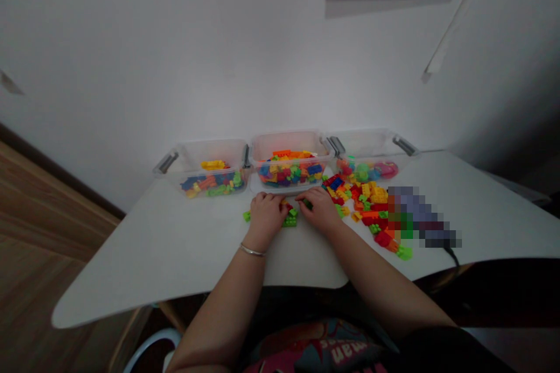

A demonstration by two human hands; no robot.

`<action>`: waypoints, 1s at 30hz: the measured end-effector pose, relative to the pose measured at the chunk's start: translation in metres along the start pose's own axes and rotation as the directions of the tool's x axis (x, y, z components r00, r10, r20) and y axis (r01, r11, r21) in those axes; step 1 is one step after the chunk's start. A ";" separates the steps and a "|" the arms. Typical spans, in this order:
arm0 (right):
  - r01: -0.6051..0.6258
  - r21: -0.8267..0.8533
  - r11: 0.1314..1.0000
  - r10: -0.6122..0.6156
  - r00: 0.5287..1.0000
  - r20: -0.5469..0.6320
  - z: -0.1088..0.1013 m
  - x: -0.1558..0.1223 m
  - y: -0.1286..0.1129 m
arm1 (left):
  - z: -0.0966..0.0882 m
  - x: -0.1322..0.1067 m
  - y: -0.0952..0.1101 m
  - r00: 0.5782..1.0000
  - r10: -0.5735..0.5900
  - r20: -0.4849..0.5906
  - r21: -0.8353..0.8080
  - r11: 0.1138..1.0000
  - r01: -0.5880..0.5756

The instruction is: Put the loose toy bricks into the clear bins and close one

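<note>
Green plastic brick (289, 221): long axis 9 to 3 o'clock, at 4 o'clock from my left hand (266, 215), farther from my right hand (319, 210); fingers (262, 199) curled down, hold unclear.

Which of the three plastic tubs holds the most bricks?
The middle tub, heaped with bricks; the left tub and right tub hold far fewer.

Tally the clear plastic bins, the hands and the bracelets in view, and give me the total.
Clear plastic bins: 3
Hands, left hand and right hand: 2
Metal bracelet: 1
Total: 6
</note>
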State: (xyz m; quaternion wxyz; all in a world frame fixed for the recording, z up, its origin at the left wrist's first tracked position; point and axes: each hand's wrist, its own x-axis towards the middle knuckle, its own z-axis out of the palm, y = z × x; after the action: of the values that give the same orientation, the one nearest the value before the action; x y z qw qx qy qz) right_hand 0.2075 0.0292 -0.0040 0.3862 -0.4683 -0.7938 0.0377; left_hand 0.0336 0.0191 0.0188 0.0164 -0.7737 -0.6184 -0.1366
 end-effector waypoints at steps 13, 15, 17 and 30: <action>-0.001 0.018 1.000 0.001 1.000 -0.015 0.003 0.000 0.004 | 0.004 0.004 0.002 1.000 -0.002 0.014 -0.008 1.000 0.002; 0.001 0.019 1.000 -0.001 1.000 -0.016 0.003 0.000 0.004 | 0.003 0.004 0.002 1.000 -0.009 0.004 -0.013 1.000 0.009; 0.000 0.020 1.000 0.000 1.000 -0.009 0.002 -0.001 0.004 | 0.002 0.005 0.002 1.000 -0.013 -0.008 -0.031 0.999 0.013; -0.031 0.030 0.999 0.031 0.999 0.016 0.001 -0.002 0.003 | -0.025 -0.002 -0.007 0.871 0.046 -0.489 -0.342 0.908 -0.241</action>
State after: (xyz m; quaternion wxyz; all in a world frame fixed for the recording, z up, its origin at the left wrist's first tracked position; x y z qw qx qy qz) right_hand 0.2089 0.0298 -0.0067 0.3863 -0.4744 -0.7888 0.0593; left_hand 0.0218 0.0144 0.0410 0.0208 -0.7492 -0.4951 -0.4396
